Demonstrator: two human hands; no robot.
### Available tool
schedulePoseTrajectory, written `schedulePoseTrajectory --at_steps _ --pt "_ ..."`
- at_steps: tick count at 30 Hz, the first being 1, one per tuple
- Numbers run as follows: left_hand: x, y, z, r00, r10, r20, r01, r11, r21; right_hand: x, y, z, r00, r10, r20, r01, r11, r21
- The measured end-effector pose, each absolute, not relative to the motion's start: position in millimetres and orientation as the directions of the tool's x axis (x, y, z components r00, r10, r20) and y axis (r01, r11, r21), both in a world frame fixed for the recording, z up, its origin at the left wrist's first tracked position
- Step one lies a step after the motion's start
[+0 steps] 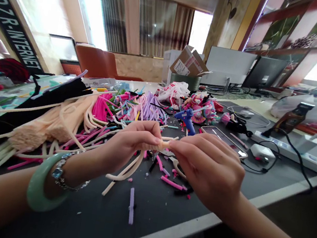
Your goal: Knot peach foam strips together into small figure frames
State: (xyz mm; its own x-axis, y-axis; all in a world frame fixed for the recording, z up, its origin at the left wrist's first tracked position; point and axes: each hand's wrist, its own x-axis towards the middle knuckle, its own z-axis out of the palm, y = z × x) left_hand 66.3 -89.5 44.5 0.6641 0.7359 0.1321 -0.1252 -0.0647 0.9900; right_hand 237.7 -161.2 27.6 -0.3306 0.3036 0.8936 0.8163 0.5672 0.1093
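Note:
Between my two hands, above the dark table, is a small bundle of cream pipe cleaners (pixel 154 147), with loose ends (pixel 130 169) hanging below. My left hand (pixel 131 142), wearing a jade bangle and a silver bracelet, pinches the bundle's left side. My right hand (pixel 209 164) pinches its right end, thumb and fingertips close to the left ones. Part of the bundle is hidden by my fingers. Partly covered by my right hand, scissors (pixel 179 167) lie on the table behind it. A lilac pipe cleaner piece (pixel 131 205) rests nearer to me.
Pipe cleaner bunches in peach (pixel 54 119), pink (pixel 102 106) and lilac (pixel 154 108) spread over the left and back. A blue glue gun (pixel 186 119) stands behind my hands. Right of it lie a phone (pixel 224 138), a white charger (pixel 262 153) and a power strip (pixel 296 155) with cables.

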Motion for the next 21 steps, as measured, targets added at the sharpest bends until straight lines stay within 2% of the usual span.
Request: schedulePoseTrajectory --at_steps 21 --pt "67.1 -94.3 45.8 0.654 0.753 0.076 -0.155 0.035 0.987 238.7 -161.9 28.8 -0.342 0.303 0.889 0.811 0.573 0.116"
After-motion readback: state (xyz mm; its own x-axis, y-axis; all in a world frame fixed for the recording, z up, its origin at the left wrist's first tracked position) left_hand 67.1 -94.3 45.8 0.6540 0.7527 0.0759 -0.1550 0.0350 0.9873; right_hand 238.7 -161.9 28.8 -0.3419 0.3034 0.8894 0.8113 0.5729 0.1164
